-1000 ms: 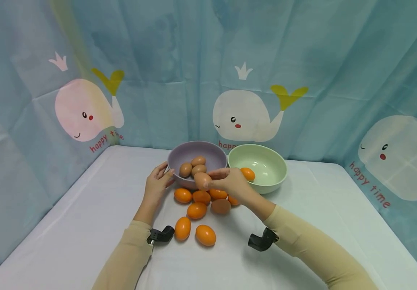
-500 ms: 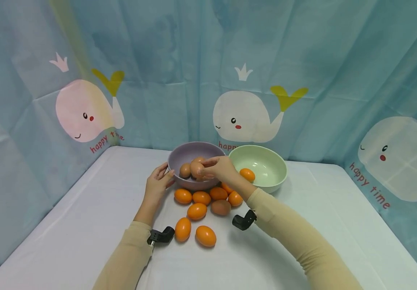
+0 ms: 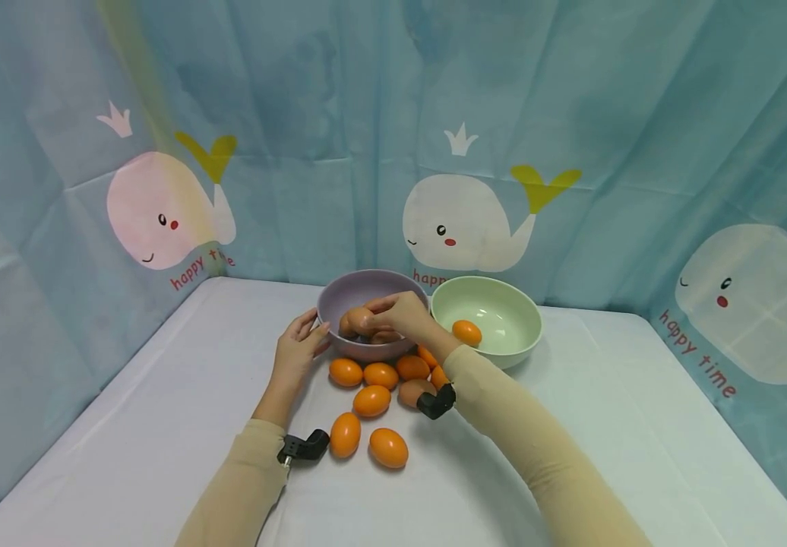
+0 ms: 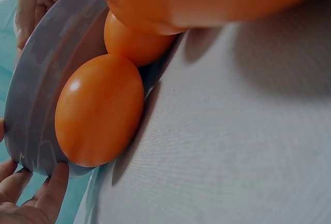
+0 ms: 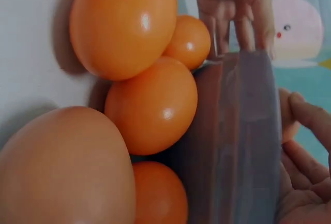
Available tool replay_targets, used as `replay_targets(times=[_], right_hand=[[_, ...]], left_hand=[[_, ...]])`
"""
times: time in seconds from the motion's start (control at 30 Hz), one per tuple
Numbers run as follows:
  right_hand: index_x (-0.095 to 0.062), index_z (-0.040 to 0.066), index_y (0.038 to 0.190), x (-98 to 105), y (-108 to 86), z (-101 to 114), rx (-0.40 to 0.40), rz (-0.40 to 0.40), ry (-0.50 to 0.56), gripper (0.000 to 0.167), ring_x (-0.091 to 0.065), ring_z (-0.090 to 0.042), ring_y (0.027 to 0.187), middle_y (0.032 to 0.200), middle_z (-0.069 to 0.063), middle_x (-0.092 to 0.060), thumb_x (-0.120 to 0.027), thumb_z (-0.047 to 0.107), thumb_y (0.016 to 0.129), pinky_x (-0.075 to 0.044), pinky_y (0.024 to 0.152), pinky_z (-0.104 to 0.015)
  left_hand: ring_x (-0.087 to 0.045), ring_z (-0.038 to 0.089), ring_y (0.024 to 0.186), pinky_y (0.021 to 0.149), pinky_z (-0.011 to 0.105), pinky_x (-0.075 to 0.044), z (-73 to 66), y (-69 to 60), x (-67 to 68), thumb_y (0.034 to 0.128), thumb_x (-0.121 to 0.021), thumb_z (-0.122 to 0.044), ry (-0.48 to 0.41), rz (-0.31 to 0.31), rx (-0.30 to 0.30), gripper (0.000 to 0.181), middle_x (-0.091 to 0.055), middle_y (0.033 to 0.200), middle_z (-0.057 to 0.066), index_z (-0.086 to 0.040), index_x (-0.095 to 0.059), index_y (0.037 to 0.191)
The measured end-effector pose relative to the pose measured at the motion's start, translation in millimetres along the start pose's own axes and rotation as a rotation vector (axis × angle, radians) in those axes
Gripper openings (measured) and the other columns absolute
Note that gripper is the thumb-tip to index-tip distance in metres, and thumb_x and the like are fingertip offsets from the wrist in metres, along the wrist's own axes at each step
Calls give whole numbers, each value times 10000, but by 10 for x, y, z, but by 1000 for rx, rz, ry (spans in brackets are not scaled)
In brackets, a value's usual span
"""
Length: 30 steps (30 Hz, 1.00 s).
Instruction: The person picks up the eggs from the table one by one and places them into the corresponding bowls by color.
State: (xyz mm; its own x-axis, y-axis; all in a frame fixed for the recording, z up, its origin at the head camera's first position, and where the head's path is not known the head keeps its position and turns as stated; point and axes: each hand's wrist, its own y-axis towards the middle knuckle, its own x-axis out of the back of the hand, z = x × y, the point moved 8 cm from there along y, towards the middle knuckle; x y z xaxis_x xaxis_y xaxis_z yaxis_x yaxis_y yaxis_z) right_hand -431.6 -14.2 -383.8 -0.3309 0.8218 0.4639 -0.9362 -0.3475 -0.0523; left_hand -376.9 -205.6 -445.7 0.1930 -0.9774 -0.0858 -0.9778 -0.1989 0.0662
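Observation:
My left hand (image 3: 298, 339) holds the left side of the purple bowl (image 3: 339, 292), its fingers and thumb against the wall near the rim. Inside that bowl, my right hand (image 3: 407, 315) pinches a brown egg (image 3: 359, 320) between thumb and fingers. Other brown eggs (image 3: 385, 336) lie in the bowl, partly hidden by the hand. In the right wrist view the pinched egg (image 5: 288, 118) shows just past the rim. Several orange eggs (image 3: 371, 400) lie on the table in front of the bowl, along with one brown egg (image 3: 414, 392), partly covered by the right wrist camera.
A light green bowl (image 3: 513, 315) stands right beside the purple one, with an orange egg (image 3: 466, 333) in it. Two orange eggs, one of them this egg (image 3: 388, 448), lie nearest the front. A blue whale-print curtain (image 3: 366, 152) hangs behind the white table (image 3: 161, 395).
My right hand has carried the brown egg leftward from above the bowl's front rim to among the eggs inside. The left hand has stayed at the bowl.

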Motion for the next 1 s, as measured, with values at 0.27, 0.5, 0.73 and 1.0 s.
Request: replay_targets(times=[0.27,0.5,0.73,1.0], right_hand=[[-785,120,1054,-66,83,-73,-29,49,-12,250,-659,-93,757,1025,-45,-765,-822,207,823,-611,678,-201],[-773,107,1062,-111,120,-105,-30,72,-68,295,-663,-87,745,1025,-37,-755,-839,235,804,-617,695,-197],[-782,107,1047,-140,133,-113,5,79,-146,319,-660,-103,836,1027,-36,-766,-866,247,773,-596,724,-188],[-799,117,992,-175,170,-58,83,101,-326,268,-650,-141,938,972,-20,-781,-868,244,766,-553,813,-203]], left_hand=[[-448,277,1413,1016,348,-541,-16,7,-12,1000,-605,-161,4,2,6,569,-325,1618,104,-42,-388,1513],[-423,284,1433,1047,378,-516,-27,-12,-5,1002,-602,-160,-8,7,8,577,-308,1625,109,-36,-377,1517],[-432,272,1427,1059,388,-522,6,-23,7,1001,-607,-182,10,10,18,581,-308,1626,101,-53,-379,1519],[-454,273,1411,1000,300,-570,-3,-9,1,998,-613,-201,19,12,16,585,-307,1626,100,-58,-382,1517]])
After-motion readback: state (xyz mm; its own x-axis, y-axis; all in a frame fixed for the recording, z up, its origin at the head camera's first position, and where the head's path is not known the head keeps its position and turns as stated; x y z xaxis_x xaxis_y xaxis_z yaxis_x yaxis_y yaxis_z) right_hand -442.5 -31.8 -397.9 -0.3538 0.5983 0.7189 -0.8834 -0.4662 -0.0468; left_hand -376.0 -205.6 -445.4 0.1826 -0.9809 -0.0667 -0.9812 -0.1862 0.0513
